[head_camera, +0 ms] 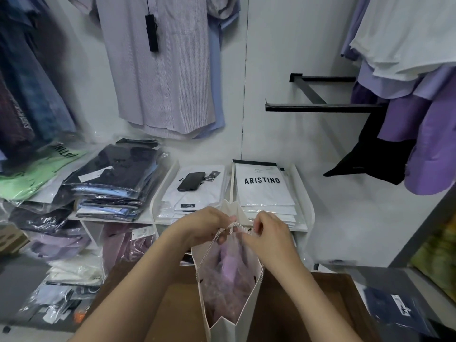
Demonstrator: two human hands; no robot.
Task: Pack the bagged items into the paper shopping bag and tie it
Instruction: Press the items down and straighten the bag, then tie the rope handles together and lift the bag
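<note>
A white paper shopping bag stands upright on a brown surface at the bottom centre, its mouth open toward me. Inside it lies a purple garment in a clear plastic bag. Twisted white rope handles rise from the bag's rim and meet above its mouth. My left hand pinches the rope from the left. My right hand pinches it from the right, fingertips nearly touching the left hand's.
Behind the bag, a white shelf holds stacks of bagged white shirts, one marked ARISTINO, and a black phone. Dark bagged shirts pile up left. Hanging shirts line the wall. A navy bagged item lies bottom right.
</note>
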